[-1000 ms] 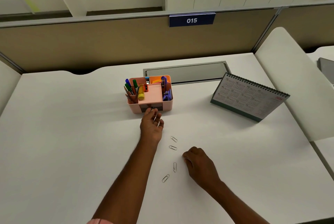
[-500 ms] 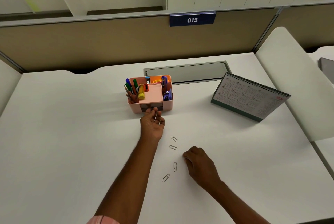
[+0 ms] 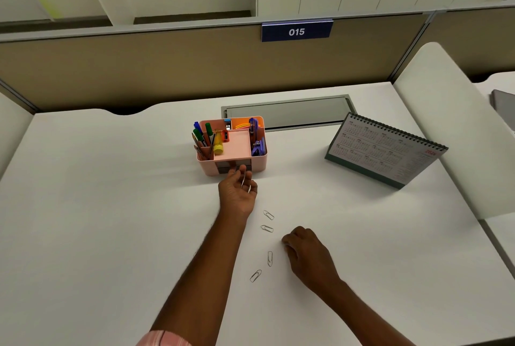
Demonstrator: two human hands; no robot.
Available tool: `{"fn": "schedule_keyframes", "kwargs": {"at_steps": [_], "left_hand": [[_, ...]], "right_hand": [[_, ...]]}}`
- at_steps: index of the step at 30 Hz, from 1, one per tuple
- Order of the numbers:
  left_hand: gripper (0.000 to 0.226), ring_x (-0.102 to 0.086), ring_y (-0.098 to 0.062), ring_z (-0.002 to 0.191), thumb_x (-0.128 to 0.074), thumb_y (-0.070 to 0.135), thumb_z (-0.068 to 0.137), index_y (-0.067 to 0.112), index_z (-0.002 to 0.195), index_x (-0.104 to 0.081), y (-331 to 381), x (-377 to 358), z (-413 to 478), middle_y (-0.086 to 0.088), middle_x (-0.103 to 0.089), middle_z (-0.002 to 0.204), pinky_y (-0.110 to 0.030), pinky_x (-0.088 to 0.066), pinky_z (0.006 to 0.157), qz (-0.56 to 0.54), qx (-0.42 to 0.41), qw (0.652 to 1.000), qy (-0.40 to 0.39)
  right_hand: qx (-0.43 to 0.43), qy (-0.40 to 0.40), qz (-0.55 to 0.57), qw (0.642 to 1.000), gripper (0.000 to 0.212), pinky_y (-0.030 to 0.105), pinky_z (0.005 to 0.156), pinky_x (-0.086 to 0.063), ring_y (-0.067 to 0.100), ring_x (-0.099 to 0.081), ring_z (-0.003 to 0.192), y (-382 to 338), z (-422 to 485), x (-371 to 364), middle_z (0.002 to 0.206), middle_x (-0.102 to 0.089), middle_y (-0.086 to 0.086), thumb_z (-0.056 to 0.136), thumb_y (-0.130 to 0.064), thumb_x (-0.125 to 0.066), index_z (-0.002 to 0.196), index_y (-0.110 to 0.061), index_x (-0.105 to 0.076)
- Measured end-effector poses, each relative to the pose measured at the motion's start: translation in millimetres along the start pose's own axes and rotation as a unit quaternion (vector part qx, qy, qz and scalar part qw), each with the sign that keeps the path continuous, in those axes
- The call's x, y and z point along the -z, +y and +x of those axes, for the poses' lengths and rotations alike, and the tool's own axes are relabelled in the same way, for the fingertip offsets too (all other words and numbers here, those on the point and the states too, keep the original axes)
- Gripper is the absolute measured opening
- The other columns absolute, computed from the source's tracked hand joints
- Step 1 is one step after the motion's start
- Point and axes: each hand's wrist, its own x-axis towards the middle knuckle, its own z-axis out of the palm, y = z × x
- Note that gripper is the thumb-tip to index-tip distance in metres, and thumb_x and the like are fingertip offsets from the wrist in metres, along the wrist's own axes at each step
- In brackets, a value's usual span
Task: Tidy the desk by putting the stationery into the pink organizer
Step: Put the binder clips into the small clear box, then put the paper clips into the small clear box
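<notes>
Left hand (image 3: 237, 192): extended to the front of the organizer (image 3: 207, 167), fingertips touching its dark front drawer (image 3: 221, 170). The fingers are loosely curled around a held clip (image 3: 243, 181); a second silvery glint lies lower in the palm, and it cannot be told whether this is a separate clip.

Right hand (image 3: 309, 256): resting on the desk (image 3: 111, 206), knuckles up, fingers curled under. Whether anything lies beneath them cannot be told.

Loose clips on the desk: four, in a rough line between the two hands.
- Clip 1 (image 3: 268, 215), just below the left wrist.
- Clip 2 (image 3: 267, 228), just beside clip 1.
- Clip 3 (image 3: 269, 258), just left of the right hand.
- Clip 4 (image 3: 255, 275), nearest the camera.

Organizer: one, pink, standing mid-desk. The left compartments hold one blue marker (image 3: 197, 126), two green markers (image 3: 208, 129), several pencils, one yellow tube (image 3: 218, 146) and one orange sharpener (image 3: 225, 136). The right side holds two purple items (image 3: 257, 147). The centre tray is bare.

Surroundings: one desk calendar (image 3: 384, 147) stands to the right, well apart from the organizer. One grey hatch (image 3: 287, 111) lies behind it. One plate marked 015 (image 3: 296, 32) sits on the partition.
</notes>
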Motion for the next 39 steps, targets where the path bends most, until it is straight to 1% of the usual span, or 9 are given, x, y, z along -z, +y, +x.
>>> {"fn": "schedule_keyframes", "kwargs": {"at_steps": [6, 9, 11, 14, 18, 20, 24, 34, 39], "left_hand": [[0.038, -0.067, -0.023, 0.097, -0.06, 0.013, 0.095, 0.009, 0.133, -0.066, 2.0, 1.8, 5.2, -0.007, -0.073, 0.113, -0.029, -0.05, 0.078, -0.038, 0.02, 0.999, 0.007], [0.032, -0.067, -0.023, 0.096, -0.061, 0.016, 0.092, 0.01, 0.122, -0.07, 4.1, 0.5, 3.1, -0.007, -0.075, 0.106, -0.03, -0.049, 0.081, -0.046, 0.017, 0.999, -0.005], [0.025, -0.067, -0.022, 0.093, -0.064, 0.019, 0.091, 0.01, 0.114, -0.07, 5.0, -2.0, 3.5, -0.006, -0.075, 0.103, -0.03, -0.049, 0.08, -0.046, 0.015, 0.999, -0.009], [0.023, -0.066, -0.017, 0.085, -0.074, 0.024, 0.09, 0.011, 0.109, -0.07, 4.8, -6.1, 5.2, -0.004, -0.074, 0.095, -0.027, -0.049, 0.075, -0.007, 0.014, 1.0, -0.004], [0.031, -0.063, -0.013, 0.077, -0.082, 0.036, 0.085, 0.012, 0.099, -0.07, 2.4, -5.1, 5.1, -0.002, -0.071, 0.084, -0.025, -0.048, 0.072, 0.034, 0.015, 0.999, 0.012], [0.037, -0.063, -0.013, 0.075, -0.083, 0.041, 0.084, 0.011, 0.102, -0.07, 0.3, -0.7, 4.4, -0.002, -0.07, 0.085, -0.024, -0.048, 0.07, 0.037, 0.02, 0.999, 0.022], [0.036, -0.063, -0.012, 0.071, -0.084, 0.041, 0.083, 0.012, 0.097, -0.069, -4.3, 9.7, -1.0, -0.002, -0.069, 0.081, -0.022, -0.047, 0.063, 0.042, 0.031, 0.998, 0.034], [0.037, -0.063, -0.014, 0.076, -0.085, 0.039, 0.083, 0.012, 0.101, -0.068, -11.8, 33.4, -13.3, -0.002, -0.068, 0.087, -0.025, -0.046, 0.067, 0.049, 0.033, 0.998, 0.027], [0.043, -0.063, -0.014, 0.076, -0.085, 0.041, 0.082, 0.012, 0.108, -0.067, -12.1, 37.4, -15.9, -0.002, -0.069, 0.088, -0.024, -0.047, 0.064, 0.052, 0.034, 0.998, 0.027]], "right_hand": [[-0.004, 0.001, 0.002, 1.0, 0.015, 0.033, 0.062, -0.052, 0.014, -0.055, 0.097, -0.7, -0.5, 0.1, 0.103, -0.058, -0.011, 0.097, -0.023, -0.056, 0.106, -0.026, -0.068], [-0.002, 0.004, 0.002, 1.0, 0.015, 0.031, 0.061, -0.051, 0.013, -0.055, 0.096, -1.0, -0.9, 0.7, 0.103, -0.057, -0.012, 0.097, -0.023, -0.056, 0.106, -0.026, -0.068], [-0.001, 0.006, 0.003, 1.0, 0.014, 0.031, 0.06, -0.051, 0.013, -0.055, 0.095, -1.0, -1.3, 1.0, 0.102, -0.057, -0.011, 0.096, -0.023, -0.057, 0.105, -0.026, -0.068], [-0.001, 0.006, 0.003, 1.0, 0.013, 0.033, 0.059, -0.051, 0.014, -0.055, 0.095, -1.1, -2.2, 1.3, 0.101, -0.057, -0.011, 0.096, -0.022, -0.057, 0.103, -0.026, -0.067], [-0.001, 0.003, 0.0, 1.0, 0.015, 0.033, 0.061, -0.052, 0.015, -0.055, 0.096, -1.5, -1.6, 0.4, 0.102, -0.058, -0.011, 0.096, -0.022, -0.057, 0.105, -0.026, -0.068], [-0.002, 0.002, -0.001, 1.0, 0.016, 0.033, 0.061, -0.052, 0.015, -0.055, 0.097, -1.4, -1.9, 0.4, 0.103, -0.057, -0.011, 0.096, -0.023, -0.057, 0.106, -0.026, -0.068], [-0.001, 0.003, 0.0, 1.0, 0.015, 0.032, 0.061, -0.051, 0.015, -0.054, 0.096, -1.9, -3.3, 1.1, 0.103, -0.057, -0.01, 0.096, -0.023, -0.057, 0.106, -0.025, -0.068], [-0.002, 0.005, 0.002, 1.0, 0.013, 0.033, 0.06, -0.051, 0.015, -0.054, 0.097, -2.6, -4.8, 0.1, 0.102, -0.056, -0.01, 0.095, -0.021, -0.059, 0.105, -0.025, -0.067], [0.002, 0.009, 0.003, 1.0, 0.013, 0.033, 0.059, -0.051, 0.016, -0.054, 0.097, -3.5, -6.3, 0.4, 0.102, -0.056, -0.01, 0.094, -0.02, -0.06, 0.104, -0.024, -0.067]]}}
